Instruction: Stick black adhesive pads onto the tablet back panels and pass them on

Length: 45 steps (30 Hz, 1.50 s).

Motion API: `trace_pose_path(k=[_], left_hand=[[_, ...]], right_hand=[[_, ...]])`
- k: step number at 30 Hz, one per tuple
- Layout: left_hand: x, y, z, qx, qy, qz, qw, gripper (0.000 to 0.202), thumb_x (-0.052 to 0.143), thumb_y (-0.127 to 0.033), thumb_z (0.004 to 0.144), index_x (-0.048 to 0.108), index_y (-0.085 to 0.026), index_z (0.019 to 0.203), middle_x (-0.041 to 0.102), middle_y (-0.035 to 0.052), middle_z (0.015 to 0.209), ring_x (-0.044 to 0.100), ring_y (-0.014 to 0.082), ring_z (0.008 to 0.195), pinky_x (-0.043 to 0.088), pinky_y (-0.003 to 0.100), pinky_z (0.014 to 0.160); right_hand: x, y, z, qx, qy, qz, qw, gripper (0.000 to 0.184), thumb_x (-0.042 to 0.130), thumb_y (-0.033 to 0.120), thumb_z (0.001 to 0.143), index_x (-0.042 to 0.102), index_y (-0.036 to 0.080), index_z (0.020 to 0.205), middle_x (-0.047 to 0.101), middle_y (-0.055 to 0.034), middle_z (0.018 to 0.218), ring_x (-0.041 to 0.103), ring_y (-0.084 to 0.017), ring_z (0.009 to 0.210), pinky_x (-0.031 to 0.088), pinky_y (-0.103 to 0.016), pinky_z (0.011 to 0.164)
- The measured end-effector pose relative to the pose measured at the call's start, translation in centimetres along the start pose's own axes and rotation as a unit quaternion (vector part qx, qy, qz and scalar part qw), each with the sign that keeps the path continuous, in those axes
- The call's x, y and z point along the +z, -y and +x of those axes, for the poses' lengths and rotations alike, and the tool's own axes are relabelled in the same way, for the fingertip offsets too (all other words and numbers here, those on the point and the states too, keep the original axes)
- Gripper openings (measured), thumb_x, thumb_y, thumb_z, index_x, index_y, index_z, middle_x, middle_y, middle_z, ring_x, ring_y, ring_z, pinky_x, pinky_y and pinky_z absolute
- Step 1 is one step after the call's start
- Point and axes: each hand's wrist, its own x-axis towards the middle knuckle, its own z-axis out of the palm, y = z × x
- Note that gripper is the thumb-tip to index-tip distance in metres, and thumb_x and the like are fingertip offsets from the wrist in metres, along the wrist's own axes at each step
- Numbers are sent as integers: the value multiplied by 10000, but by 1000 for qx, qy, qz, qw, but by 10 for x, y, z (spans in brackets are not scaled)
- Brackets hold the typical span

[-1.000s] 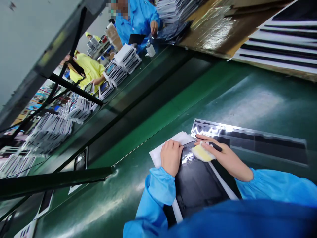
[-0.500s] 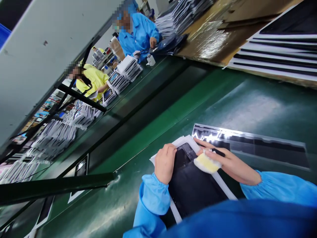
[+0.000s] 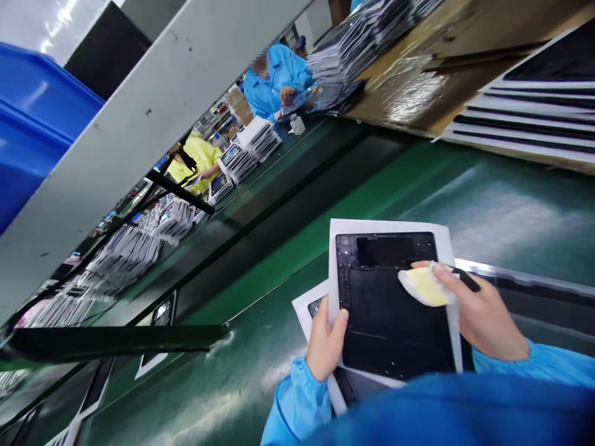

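My left hand [image 3: 325,344] grips the lower left edge of a black panel on a white backing sheet [image 3: 388,297], lifted and tilted up in front of me. My right hand [image 3: 478,313] is closed on a pale yellow wiping pad [image 3: 423,286] and a thin black pen-like tool [image 3: 462,279], with the pad resting on the panel's right side. Under the lifted piece lies another white sheet with a black panel [image 3: 312,306] on the green belt. Blue sleeves cover both my arms.
A shiny long tray [image 3: 534,291] lies on the green conveyor [image 3: 418,186] to the right. Stacks of black-and-white sheets [image 3: 534,118] sit at the far right. Along the line, a person in blue [image 3: 274,83] and one in yellow [image 3: 198,161] work beside stacked panels [image 3: 260,136].
My left hand has lifted the top panel with its backing sheet off the pile and tilted it up. My right hand with the pad followed it upward and to the right.
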Motion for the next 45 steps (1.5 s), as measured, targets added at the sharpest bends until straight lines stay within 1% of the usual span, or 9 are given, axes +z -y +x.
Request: trace_pose_path(k=[6,12,17,19,23,25,28,39,45], left_hand=[[-5,7,66,-115,-109,-108,981,233,512,-352,879,639,-165,822,659,14,732,653,181,754,553,288,720],[-18,44,179,-192,-197,-79,958,273,475,-342,873,618,-117,813,650,60,740,655,226,828,522,326,783],[-23,46,215,-186,-205,-28,961,295,483,-277,866,623,-57,1004,675,215,1000,613,345,1095,476,459,949],[-19,34,208,-147,-195,-3,970,348,516,-230,848,583,-51,1139,604,254,1223,506,351,1258,384,504,1063],[13,-5,154,-2,-65,22,998,290,613,-219,822,642,-184,1109,630,98,1280,540,230,1251,388,378,1109],[35,-25,116,194,94,107,971,335,573,-270,881,612,-193,1204,584,100,1353,518,243,1277,405,427,1101],[61,-43,74,315,174,204,910,489,587,-368,895,532,-149,1329,530,135,1407,498,290,1298,453,448,1060],[71,-52,67,305,192,226,905,682,534,-567,875,498,-101,1372,538,155,1394,489,315,1303,491,458,1032],[75,-72,58,249,162,189,936,478,525,-323,895,544,-145,1338,622,136,1299,591,310,1190,543,436,975]], right_hand=[[-21,18,0,-73,-40,60,995,191,485,372,634,625,258,695,644,-15,871,577,-146,780,457,-259,665],[-75,20,-11,28,-79,30,996,241,413,388,663,616,330,780,659,-26,800,610,-171,664,509,-274,446],[-107,3,-30,61,-85,-75,992,254,451,469,593,650,335,675,677,-49,795,608,-248,741,507,-350,576],[-111,0,-36,17,-68,-186,980,301,455,525,552,655,341,682,673,-43,831,590,-269,796,470,-386,679],[-107,-6,-38,-86,34,-374,923,355,433,564,540,654,366,734,560,11,1098,517,-255,948,381,-386,811],[-102,-11,-34,-111,76,-428,894,379,390,577,563,667,352,688,462,35,1205,411,-261,1067,315,-400,866],[-95,-17,-28,-122,116,-486,858,448,342,615,556,678,332,645,391,38,1254,240,-273,1165,188,-453,918],[-62,-19,-7,-170,253,-504,808,338,424,501,611,681,292,680,444,-28,1218,224,-246,1169,148,-455,935],[-58,-13,-9,-179,279,-509,795,297,439,479,616,680,308,645,510,-17,1157,310,-238,1135,178,-428,937]])
